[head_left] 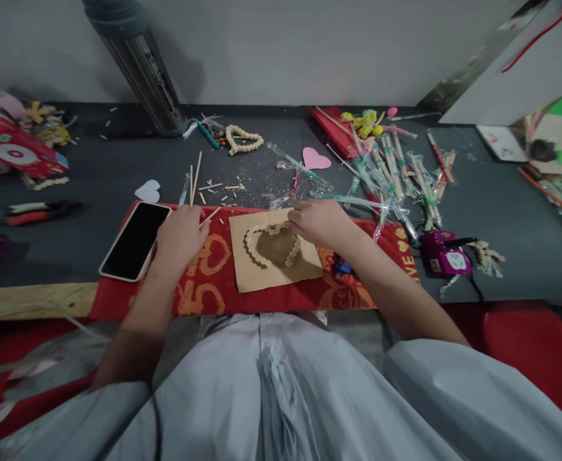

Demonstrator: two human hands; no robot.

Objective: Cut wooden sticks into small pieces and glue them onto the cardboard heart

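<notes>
My left hand (181,235) rests on a red cloth (358,298) with gold hearts, its fingers closed around a thin wooden stick (210,217) that pokes out to the right. My right hand (315,221) is at the upper right of a brown card (266,274), fingers curled, pressing at the top of a heart outline (256,251) made of small pale wooden pieces. Whether the fingers pinch a piece is hidden. A black phone (136,240) lies face up just left of my left hand.
Loose sticks and bits (195,182) lie beyond the cloth, with a finished pale heart (243,139), a pink paper heart (315,159), and a pile of wrapped chopsticks (401,176). A purple glue gun (441,253) sits right; pliers (41,211) left. A slanted metal post (139,61) stands behind.
</notes>
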